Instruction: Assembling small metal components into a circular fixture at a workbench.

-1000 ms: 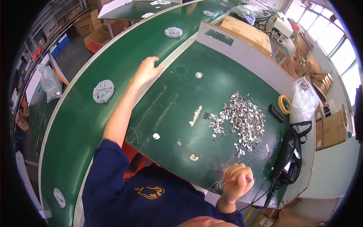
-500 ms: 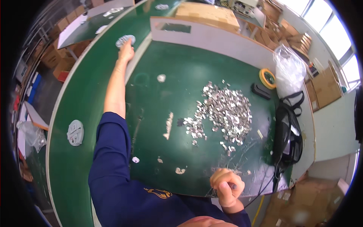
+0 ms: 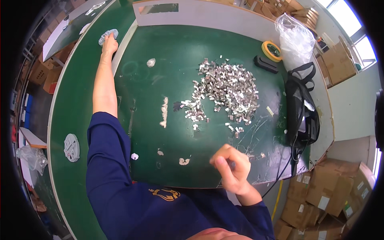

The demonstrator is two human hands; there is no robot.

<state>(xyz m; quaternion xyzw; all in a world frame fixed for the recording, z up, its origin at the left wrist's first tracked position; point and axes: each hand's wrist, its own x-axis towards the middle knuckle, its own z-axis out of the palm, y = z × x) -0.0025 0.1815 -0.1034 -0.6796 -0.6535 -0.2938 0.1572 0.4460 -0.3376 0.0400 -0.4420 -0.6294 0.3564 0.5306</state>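
Note:
My left arm reaches out to the far left. There my left hand has its fingers closed on a round grey slotted part lying on the green belt-like strip. Over the table's near edge, my right hand is curled, thumb against the bent fingers; whatever is inside is hidden. Beyond it lies a wide heap of small shiny metal pieces on the green tabletop. A second round grey part rests on the strip, left of my left sleeve.
On the right are a black bag with a cable, a black case, a yellow tape roll and a clear plastic bag. A low white partition borders the far side. Cardboard boxes stand at the lower right.
The view has shifted. Against the table, the nearer grey part has slid toward me along the strip. My right hand has lifted a little; the brown end seen in it before is now hidden.

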